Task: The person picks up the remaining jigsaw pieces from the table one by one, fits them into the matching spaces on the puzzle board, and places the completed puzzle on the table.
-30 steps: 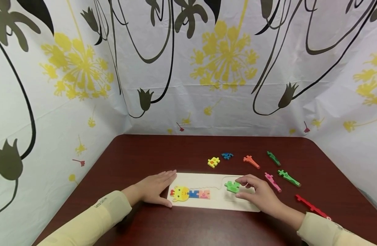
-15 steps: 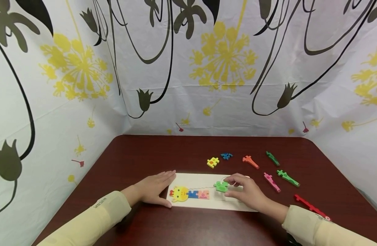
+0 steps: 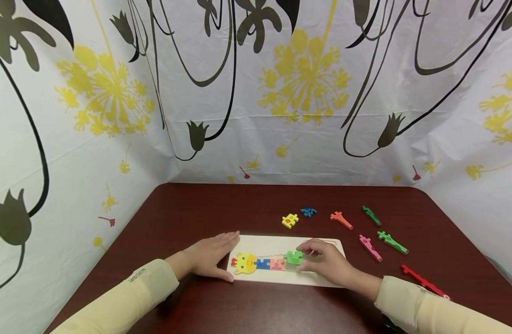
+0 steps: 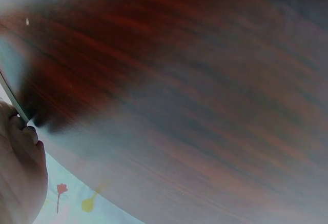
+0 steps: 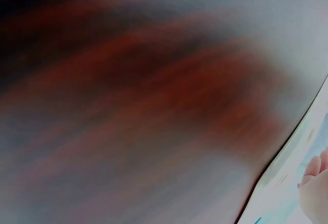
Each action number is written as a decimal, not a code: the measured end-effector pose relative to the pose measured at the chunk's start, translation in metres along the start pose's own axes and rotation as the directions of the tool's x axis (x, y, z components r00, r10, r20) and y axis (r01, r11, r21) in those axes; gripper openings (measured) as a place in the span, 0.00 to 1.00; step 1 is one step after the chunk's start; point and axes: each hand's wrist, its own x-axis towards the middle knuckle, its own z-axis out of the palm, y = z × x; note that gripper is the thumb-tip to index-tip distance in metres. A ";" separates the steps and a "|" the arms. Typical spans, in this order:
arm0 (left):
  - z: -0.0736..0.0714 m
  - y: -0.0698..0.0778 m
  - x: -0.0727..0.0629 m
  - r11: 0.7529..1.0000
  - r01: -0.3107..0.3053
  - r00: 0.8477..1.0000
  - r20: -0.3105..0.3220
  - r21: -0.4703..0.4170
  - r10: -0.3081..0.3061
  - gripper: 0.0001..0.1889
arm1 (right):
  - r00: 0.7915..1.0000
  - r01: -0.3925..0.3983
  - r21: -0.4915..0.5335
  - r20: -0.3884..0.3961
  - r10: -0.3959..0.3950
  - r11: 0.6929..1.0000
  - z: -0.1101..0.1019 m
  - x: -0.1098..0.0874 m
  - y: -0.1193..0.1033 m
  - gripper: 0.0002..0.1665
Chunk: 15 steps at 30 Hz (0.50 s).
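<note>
In the head view a pale puzzle board (image 3: 260,240) lies on the dark red table. My left hand (image 3: 210,255) rests flat at its left end, fingers straight, touching the edge. A yellow giraffe head piece (image 3: 245,263), a blue piece (image 3: 263,263) and a pink piece (image 3: 278,264) sit in a row on the board. My right hand (image 3: 329,263) pinches a green puzzle piece (image 3: 293,257) between thumb and fingers, just right of the pink piece and slightly above the board. The left wrist view shows part of the left hand (image 4: 20,167) at the board's edge.
Behind the board lie a yellow piece (image 3: 290,221) and a dark blue piece (image 3: 308,212). To the right are an orange piece (image 3: 341,220), a pink leg piece (image 3: 370,247), two green pieces (image 3: 392,242) and a long red piece (image 3: 425,281). Patterned cloth surrounds the table.
My right hand has carried the green puzzle piece leftward over the board, from its right part to beside the pink piece. The left hand has stayed in place.
</note>
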 end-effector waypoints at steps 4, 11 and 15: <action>0.000 0.001 0.000 1.000 -0.002 1.000 0.005 0.004 0.002 0.59 | 1.000 -0.013 -0.010 0.015 0.013 1.000 0.003 0.001 -0.001 0.20; -0.001 0.001 -0.001 1.000 0.000 1.000 0.005 0.012 0.000 0.59 | 1.000 -0.020 -0.029 0.022 0.021 0.999 0.005 0.001 -0.001 0.20; 0.000 0.000 0.000 1.000 -0.003 1.000 0.004 0.022 0.003 0.59 | 0.999 -0.037 -0.033 0.035 0.038 0.999 0.006 0.001 0.001 0.19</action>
